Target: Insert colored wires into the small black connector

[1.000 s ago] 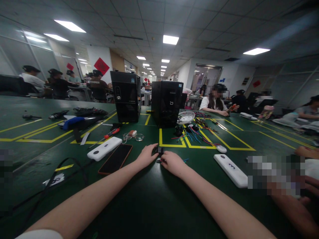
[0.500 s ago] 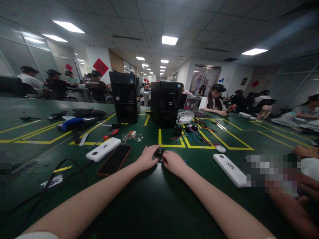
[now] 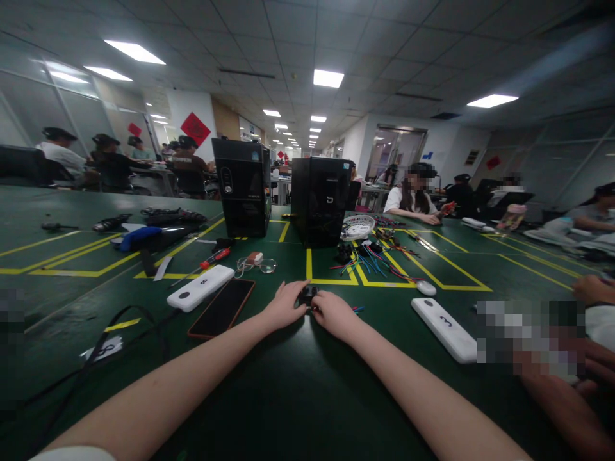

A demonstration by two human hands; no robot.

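Note:
A small black part (image 3: 309, 294) sits low over the green table between my two hands; its exact kind is too small to make out. My left hand (image 3: 287, 307) grips it from the left, thumb near its front edge and fingers along its far side. At its right side, my right hand (image 3: 332, 312) is closed in a pinch, with the fingertips against the part. Thin red and blue wires (image 3: 358, 310) stick out beyond my right hand. Whatever lies under the right fingers is hidden.
Two black computer towers (image 3: 321, 202) stand ahead. To the left lie a phone (image 3: 223, 309), a white power bank (image 3: 200, 288), a red screwdriver (image 3: 214, 258) and glasses (image 3: 266, 265). Rightward are loose wires (image 3: 372, 259), a white basket (image 3: 358, 226), another power bank (image 3: 444, 330) and a co-worker's arm (image 3: 560, 390).
Both hands stay around the black part in nearly the same place. The right fingers have shifted very slightly. The whole view has moved a little.

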